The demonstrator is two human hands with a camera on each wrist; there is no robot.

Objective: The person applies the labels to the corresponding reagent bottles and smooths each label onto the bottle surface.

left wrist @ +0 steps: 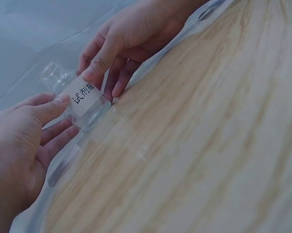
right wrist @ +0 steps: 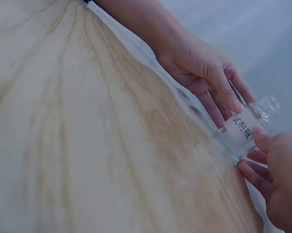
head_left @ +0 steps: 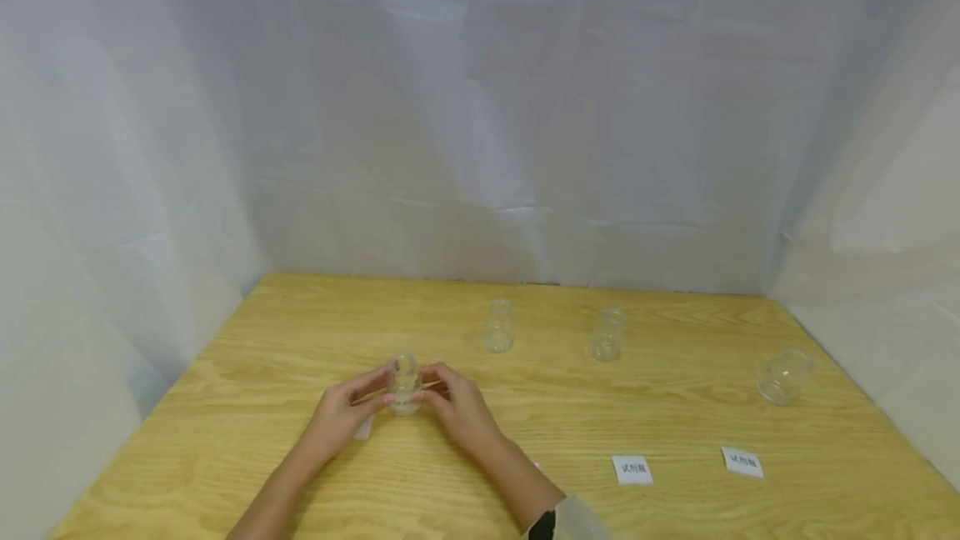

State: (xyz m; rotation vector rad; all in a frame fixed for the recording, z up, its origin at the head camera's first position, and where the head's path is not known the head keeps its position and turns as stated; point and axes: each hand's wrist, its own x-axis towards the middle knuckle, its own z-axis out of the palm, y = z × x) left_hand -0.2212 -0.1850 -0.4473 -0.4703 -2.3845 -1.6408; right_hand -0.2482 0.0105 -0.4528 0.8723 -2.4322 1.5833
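A small clear glass reagent bottle (head_left: 405,386) stands upright on the wooden table between both hands. A white paper label (left wrist: 83,96) with handwritten characters lies against its front. My left hand (head_left: 339,422) holds the bottle's left side, thumb at the label's edge and fingers round the glass. From the other side my right hand (head_left: 467,415) grips it, its thumb pressing the label's opposite edge. The bottle's narrower neck (right wrist: 269,104) rises above the fingers in the right wrist view. Part of the body is hidden behind the fingers.
Three more clear glass bottles stand further off: one at back centre (head_left: 498,327), one right of it (head_left: 607,336), one at far right (head_left: 785,377). Written labels lie nearer, one right of centre (head_left: 632,470), another further right (head_left: 742,462). A paper slip (head_left: 363,428) shows beside the left hand. White sheeting (head_left: 480,107) surrounds the table.
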